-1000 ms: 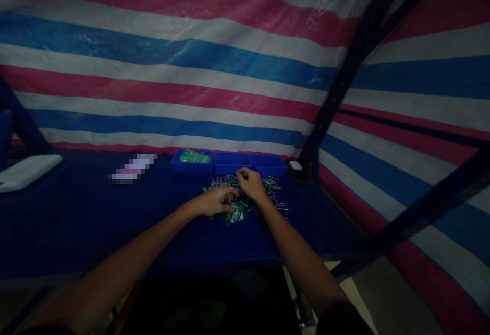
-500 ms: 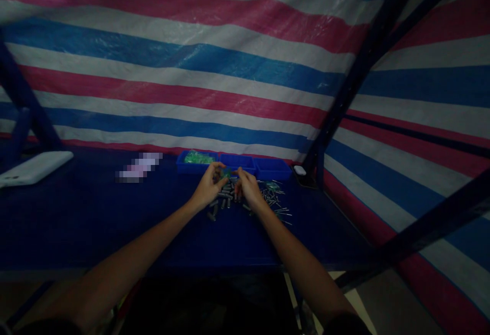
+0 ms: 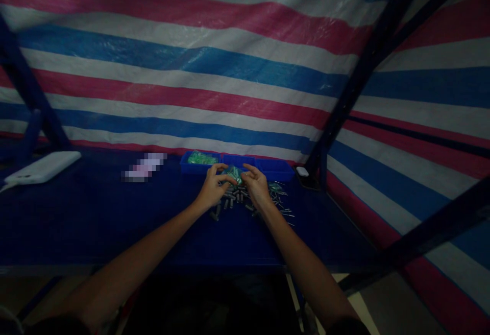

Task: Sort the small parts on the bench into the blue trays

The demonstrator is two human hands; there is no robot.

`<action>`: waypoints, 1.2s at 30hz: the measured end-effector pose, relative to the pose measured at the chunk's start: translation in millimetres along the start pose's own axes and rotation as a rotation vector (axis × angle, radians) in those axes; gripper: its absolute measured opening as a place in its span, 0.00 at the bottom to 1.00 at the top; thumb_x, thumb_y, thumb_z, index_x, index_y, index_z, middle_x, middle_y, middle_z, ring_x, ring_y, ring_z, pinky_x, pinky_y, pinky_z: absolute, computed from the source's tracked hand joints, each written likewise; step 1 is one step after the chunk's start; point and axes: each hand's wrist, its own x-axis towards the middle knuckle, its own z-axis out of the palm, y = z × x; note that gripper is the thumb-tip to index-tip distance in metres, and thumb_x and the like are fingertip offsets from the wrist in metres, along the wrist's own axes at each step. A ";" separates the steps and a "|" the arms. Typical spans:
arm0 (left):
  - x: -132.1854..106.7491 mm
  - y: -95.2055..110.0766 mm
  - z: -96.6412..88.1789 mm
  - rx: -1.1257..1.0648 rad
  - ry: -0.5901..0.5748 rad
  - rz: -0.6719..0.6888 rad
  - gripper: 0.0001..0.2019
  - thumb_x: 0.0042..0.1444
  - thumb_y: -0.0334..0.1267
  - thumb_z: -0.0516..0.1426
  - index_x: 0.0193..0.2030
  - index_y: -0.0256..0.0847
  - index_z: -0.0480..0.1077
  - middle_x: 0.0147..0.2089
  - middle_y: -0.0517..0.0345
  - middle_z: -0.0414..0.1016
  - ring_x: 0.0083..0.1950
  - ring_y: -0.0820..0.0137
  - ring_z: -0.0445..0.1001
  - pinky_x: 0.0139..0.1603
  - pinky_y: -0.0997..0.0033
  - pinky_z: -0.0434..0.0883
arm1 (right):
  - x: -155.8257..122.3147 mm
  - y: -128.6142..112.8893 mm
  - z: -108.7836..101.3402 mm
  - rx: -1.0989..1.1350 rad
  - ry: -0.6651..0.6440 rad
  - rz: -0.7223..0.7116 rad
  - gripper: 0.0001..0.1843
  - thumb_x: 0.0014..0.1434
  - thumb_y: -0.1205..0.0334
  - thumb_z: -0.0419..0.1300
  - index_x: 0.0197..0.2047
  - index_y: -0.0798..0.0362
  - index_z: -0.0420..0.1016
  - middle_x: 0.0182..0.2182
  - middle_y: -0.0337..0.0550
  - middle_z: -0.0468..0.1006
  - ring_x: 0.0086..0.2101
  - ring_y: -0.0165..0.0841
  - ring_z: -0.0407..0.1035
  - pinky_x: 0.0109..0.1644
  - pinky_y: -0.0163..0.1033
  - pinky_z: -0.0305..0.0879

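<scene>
My left hand (image 3: 213, 188) and my right hand (image 3: 257, 186) are close together over the table, fingers bent around a small clear-green plastic bag (image 3: 234, 173). Each hand pinches one side of it; whether anything is inside cannot be made out. Just below the hands lies a loose spread of short grey metal cylinders (image 3: 228, 202). To the right of my right hand are several thin metal pins (image 3: 286, 211), with another greenish bag (image 3: 274, 187) among them.
Behind the hands stand three joined blue bins; the left bin (image 3: 184, 167) holds green plastic bags (image 3: 202, 158). A white device (image 3: 44, 167) with a cable lies far left, near a blurred-out paper (image 3: 144, 167). A small white case (image 3: 302, 171) rests beside a blue frame post (image 3: 322, 164).
The green bag is more spread out and shows more between my hands. My right hand has turned and its fingers have come up to the bag's right side. The view has shifted slightly.
</scene>
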 end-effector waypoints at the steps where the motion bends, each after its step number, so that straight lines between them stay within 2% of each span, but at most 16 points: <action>1: 0.1 -1.9 1.2 0.024 0.018 -0.035 0.12 0.45 0.24 0.54 0.28 0.44 0.75 0.49 0.57 0.59 0.52 0.64 0.59 0.58 0.58 0.56 | 1.5 1.0 -0.6 -0.050 0.009 -0.003 0.17 0.39 0.63 0.61 0.37 0.53 0.71 0.19 0.30 0.70 0.21 0.25 0.63 0.28 0.32 0.59; 4: 0.9 -5.2 3.6 0.032 0.025 -0.147 0.09 0.47 0.29 0.55 0.30 0.44 0.76 0.47 0.55 0.60 0.51 0.64 0.60 0.56 0.58 0.58 | 4.1 1.6 -3.3 -0.262 0.029 -0.042 0.11 0.43 0.64 0.57 0.33 0.55 0.74 0.26 0.38 0.76 0.27 0.30 0.67 0.34 0.36 0.62; 7: 3.3 -3.5 1.0 -0.079 -0.063 -0.281 0.07 0.47 0.37 0.57 0.32 0.41 0.75 0.39 0.54 0.66 0.45 0.65 0.64 0.49 0.63 0.63 | 0.5 -3.1 -5.2 -0.506 0.048 -0.226 0.10 0.47 0.63 0.55 0.31 0.56 0.75 0.29 0.43 0.75 0.31 0.33 0.68 0.38 0.39 0.63; 11: 7.7 0.3 -7.4 -0.407 -0.080 -0.592 0.21 0.51 0.54 0.51 0.33 0.37 0.73 0.34 0.54 0.71 0.31 0.71 0.66 0.31 0.71 0.64 | -10.5 -11.6 -2.7 -0.753 -0.050 -0.499 0.10 0.51 0.65 0.53 0.32 0.53 0.76 0.32 0.43 0.71 0.36 0.32 0.66 0.40 0.37 0.62; 13: 9.5 -0.8 -10.4 -0.557 -0.082 -0.697 0.23 0.49 0.57 0.51 0.35 0.36 0.71 0.31 0.56 0.70 0.23 0.76 0.62 0.23 0.75 0.59 | -14.4 -12.0 -0.3 -0.793 -0.115 -0.547 0.10 0.51 0.67 0.53 0.32 0.51 0.76 0.34 0.43 0.68 0.38 0.32 0.64 0.43 0.37 0.61; 14: 10.2 -2.0 -11.3 -0.596 -0.094 -0.697 0.23 0.48 0.56 0.53 0.36 0.36 0.70 0.29 0.58 0.70 0.21 0.77 0.60 0.22 0.77 0.57 | -15.4 -11.0 0.8 -0.809 -0.136 -0.557 0.10 0.50 0.68 0.53 0.32 0.51 0.76 0.36 0.43 0.67 0.39 0.32 0.64 0.45 0.38 0.60; 15: 10.6 -3.3 -11.7 -0.609 -0.099 -0.661 0.21 0.47 0.55 0.54 0.37 0.37 0.69 0.28 0.59 0.69 0.20 0.78 0.60 0.21 0.77 0.56 | -15.7 -9.4 1.6 -0.828 -0.149 -0.560 0.11 0.50 0.69 0.53 0.32 0.50 0.77 0.37 0.43 0.66 0.41 0.32 0.63 0.47 0.39 0.59; 17: 10.8 -4.8 -12.1 -0.544 -0.070 -0.504 0.17 0.47 0.49 0.57 0.38 0.37 0.68 0.28 0.60 0.68 0.23 0.76 0.62 0.24 0.77 0.59 | -15.0 -5.8 2.1 -0.863 -0.153 -0.541 0.11 0.50 0.69 0.54 0.33 0.50 0.77 0.39 0.44 0.64 0.43 0.33 0.61 0.51 0.41 0.57; 20: 9.4 -1.8 -13.4 -0.271 -0.001 -0.195 0.12 0.48 0.41 0.56 0.38 0.39 0.70 0.33 0.58 0.70 0.32 0.72 0.67 0.34 0.72 0.65 | -12.9 -4.4 0.6 -0.866 -0.146 -0.447 0.10 0.51 0.60 0.56 0.35 0.52 0.76 0.39 0.45 0.63 0.43 0.34 0.60 0.51 0.41 0.55; 23: 7.0 4.9 -15.7 -0.055 -0.048 0.047 0.10 0.51 0.36 0.54 0.39 0.41 0.73 0.38 0.55 0.68 0.40 0.68 0.67 0.43 0.67 0.65 | -12.7 -8.9 -1.1 -0.769 -0.203 -0.316 0.17 0.54 0.50 0.52 0.33 0.54 0.74 0.33 0.43 0.66 0.39 0.33 0.62 0.47 0.40 0.57; 25: 5.7 7.0 -16.6 -0.007 -0.060 0.139 0.11 0.51 0.32 0.52 0.40 0.42 0.73 0.40 0.54 0.66 0.45 0.67 0.65 0.47 0.65 0.64 | -13.8 -11.7 -0.6 -0.651 -0.263 -0.220 0.21 0.57 0.47 0.47 0.29 0.54 0.72 0.28 0.40 0.67 0.34 0.31 0.62 0.42 0.38 0.58; 28: 5.8 4.2 -16.2 0.037 -0.054 0.197 0.16 0.48 0.25 0.50 0.41 0.43 0.73 0.44 0.54 0.63 0.48 0.67 0.63 0.52 0.62 0.62 | -14.4 -10.0 2.4 -0.468 -0.305 -0.106 0.23 0.57 0.46 0.44 0.26 0.54 0.69 0.23 0.37 0.67 0.29 0.30 0.62 0.36 0.35 0.59; 30: 7.9 0.1 -17.4 0.066 -0.078 0.219 0.19 0.47 0.23 0.49 0.42 0.44 0.72 0.46 0.55 0.61 0.49 0.67 0.63 0.53 0.62 0.62 | -11.8 -6.5 3.0 -0.431 -0.288 -0.107 0.19 0.56 0.48 0.48 0.28 0.54 0.69 0.23 0.36 0.68 0.27 0.29 0.63 0.34 0.34 0.59; 33: 14.5 -8.5 -28.9 0.143 -0.122 0.234 0.20 0.48 0.26 0.50 0.48 0.46 0.69 0.49 0.54 0.59 0.51 0.67 0.61 0.56 0.63 0.60 | -1.7 -7.2 -2.7 -0.505 -0.207 -0.178 0.13 0.54 0.53 0.51 0.32 0.53 0.70 0.24 0.36 0.69 0.26 0.29 0.63 0.31 0.34 0.59; 35: 20.2 -18.5 -45.0 0.216 -0.051 0.169 0.22 0.50 0.29 0.52 0.53 0.45 0.64 0.50 0.53 0.59 0.53 0.65 0.61 0.56 0.62 0.59 | 7.6 -15.5 -8.7 -0.595 -0.106 -0.267 0.13 0.55 0.56 0.49 0.33 0.54 0.71 0.25 0.38 0.70 0.26 0.30 0.64 0.31 0.34 0.59; 36: 22.8 -25.4 -54.8 0.253 0.026 0.106 0.22 0.50 0.30 0.52 0.55 0.44 0.62 0.49 0.53 0.60 0.52 0.64 0.61 0.56 0.62 0.59 | 12.2 -21.4 -10.6 -0.655 -0.058 -0.331 0.13 0.55 0.57 0.49 0.34 0.54 0.71 0.27 0.39 0.70 0.27 0.30 0.64 0.32 0.35 0.60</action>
